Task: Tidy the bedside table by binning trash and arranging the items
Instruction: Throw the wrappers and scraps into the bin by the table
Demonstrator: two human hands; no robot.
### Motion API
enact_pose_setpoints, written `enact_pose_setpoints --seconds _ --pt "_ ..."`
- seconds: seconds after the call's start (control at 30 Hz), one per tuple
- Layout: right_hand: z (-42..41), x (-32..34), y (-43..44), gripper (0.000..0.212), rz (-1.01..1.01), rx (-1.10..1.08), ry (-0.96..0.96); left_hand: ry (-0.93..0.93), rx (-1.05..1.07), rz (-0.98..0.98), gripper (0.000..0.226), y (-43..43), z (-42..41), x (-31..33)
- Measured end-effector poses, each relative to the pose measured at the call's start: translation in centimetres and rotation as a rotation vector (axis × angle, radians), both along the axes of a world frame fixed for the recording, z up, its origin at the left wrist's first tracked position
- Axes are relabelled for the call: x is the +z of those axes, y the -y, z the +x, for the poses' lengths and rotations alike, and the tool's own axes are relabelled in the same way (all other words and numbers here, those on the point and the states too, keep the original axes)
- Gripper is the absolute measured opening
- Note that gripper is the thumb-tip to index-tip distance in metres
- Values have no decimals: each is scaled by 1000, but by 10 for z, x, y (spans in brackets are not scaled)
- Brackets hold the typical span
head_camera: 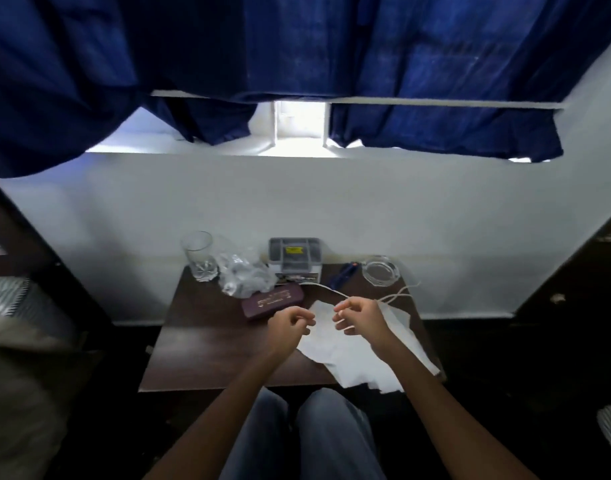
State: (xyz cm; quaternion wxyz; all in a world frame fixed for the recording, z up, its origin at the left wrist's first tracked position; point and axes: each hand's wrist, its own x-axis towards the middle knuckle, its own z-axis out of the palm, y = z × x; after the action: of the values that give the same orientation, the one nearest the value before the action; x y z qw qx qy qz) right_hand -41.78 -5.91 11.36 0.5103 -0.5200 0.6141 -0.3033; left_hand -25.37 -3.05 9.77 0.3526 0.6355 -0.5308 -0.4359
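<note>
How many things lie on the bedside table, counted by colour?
Clear: 3 (glass, crumpled plastic, ashtray)
White: 2 (cord, paper sheet)
Grey: 1 (organiser box)
Maroon: 1 (case)
Blue: 1 (pen-like item)
Total: 8

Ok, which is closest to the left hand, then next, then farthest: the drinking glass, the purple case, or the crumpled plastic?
1. purple case, just behind the left hand.
2. crumpled plastic, farther back and left.
3. drinking glass, at the back-left corner.
</note>
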Motion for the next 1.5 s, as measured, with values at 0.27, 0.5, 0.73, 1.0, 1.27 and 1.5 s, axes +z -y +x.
enact_pose_setpoints --seconds 0.27,0.5,0.73,1.0,1.27,1.5 --pt "120 -4 36 15 -70 182 -175 -56 229 -9 35 -13 98 -9" --pt "204 -6 78 58 -215 173 -361 -169 328 -19 32 -25 134 -15" --pt "218 -17 86 32 -108 -62 -164 -288 408 67 29 -38 160 -19" --pt "168 47 45 11 -30 -160 735 -429 453 19 24 -38 159 0" --pt "120 91 -5 5 77 -79 1161 -738 222 -132 69 -43 121 92" --pt "88 98 -31 52 -66 -119 926 -843 -73 -128 72 -47 84 129"
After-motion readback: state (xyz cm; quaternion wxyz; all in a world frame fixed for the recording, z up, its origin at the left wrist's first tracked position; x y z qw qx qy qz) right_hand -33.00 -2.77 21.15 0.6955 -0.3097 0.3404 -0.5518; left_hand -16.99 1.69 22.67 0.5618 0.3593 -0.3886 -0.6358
